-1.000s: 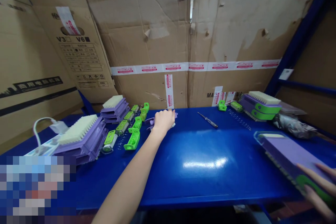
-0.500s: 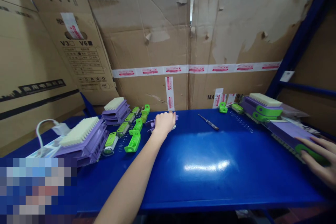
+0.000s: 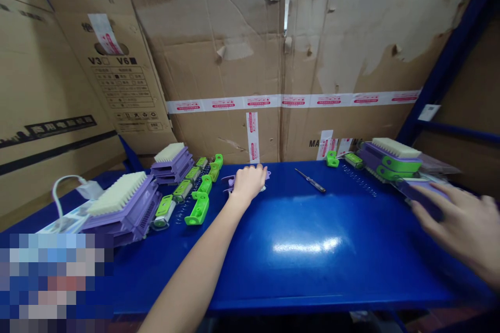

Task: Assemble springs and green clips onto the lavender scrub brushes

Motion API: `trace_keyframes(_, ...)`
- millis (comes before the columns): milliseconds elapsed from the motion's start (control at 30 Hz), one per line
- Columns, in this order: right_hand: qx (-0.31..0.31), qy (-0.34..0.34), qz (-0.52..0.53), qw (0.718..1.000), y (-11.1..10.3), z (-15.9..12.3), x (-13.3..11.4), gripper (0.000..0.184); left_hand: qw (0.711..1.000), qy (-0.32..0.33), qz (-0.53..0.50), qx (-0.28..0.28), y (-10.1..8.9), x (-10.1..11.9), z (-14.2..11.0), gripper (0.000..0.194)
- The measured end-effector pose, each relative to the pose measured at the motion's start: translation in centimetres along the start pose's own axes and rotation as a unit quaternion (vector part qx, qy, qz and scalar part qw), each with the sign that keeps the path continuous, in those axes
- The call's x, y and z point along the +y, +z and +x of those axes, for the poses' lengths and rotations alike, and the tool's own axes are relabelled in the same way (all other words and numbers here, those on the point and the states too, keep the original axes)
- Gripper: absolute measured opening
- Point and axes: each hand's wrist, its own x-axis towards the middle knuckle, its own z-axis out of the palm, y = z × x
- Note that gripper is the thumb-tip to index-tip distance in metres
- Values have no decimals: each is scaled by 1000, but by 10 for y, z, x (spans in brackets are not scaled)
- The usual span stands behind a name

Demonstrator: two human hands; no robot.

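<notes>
My left hand (image 3: 247, 186), fingers curled and closed, rests on the middle of the table around small purple plastic parts (image 3: 230, 182); its palm hides most of them. At the right, my right hand (image 3: 464, 226) is open, blurred, with its fingers stretched over a purple brush piece (image 3: 424, 192) and partly covering it. I cannot tell whether the fingers touch it. Behind that piece lies a stack of purple and green brushes (image 3: 394, 161) with pale bristles up. A screwdriver (image 3: 310, 181) lies on the table between my hands.
Bright green brackets (image 3: 198, 209), metal-and-green blocks (image 3: 164, 210) and springs line up left of my left hand. Purple bristled stacks (image 3: 121, 210) stand farther left, near a white charger (image 3: 89, 189). Another green bracket (image 3: 332, 159) and a spring (image 3: 361, 182) lie at right. Cardboard (image 3: 219, 62) walls the back.
My right hand has moved left and inward over the purple brush piece, hiding its green end. My left hand has shifted very slightly right with the small purple parts.
</notes>
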Motion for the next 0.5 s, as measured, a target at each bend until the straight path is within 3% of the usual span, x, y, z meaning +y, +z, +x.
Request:
trace_keyframes(100,-29,-58,69,995,-6,35,-56,45,997,61,-12,35,5,8,0,43)
trace_keyframes(300,-204,-34,121,971,14,103,-156,38,981,145,-39,123,17,14,-1,38)
trace_keyframes(400,-232,-36,170,957,22,111,-195,39,970,177,-60,155,21,12,-1,34)
trace_keyframes(500,-205,-80,254,942,24,100,-225,38,963,194,-80,170,24,10,0,30)
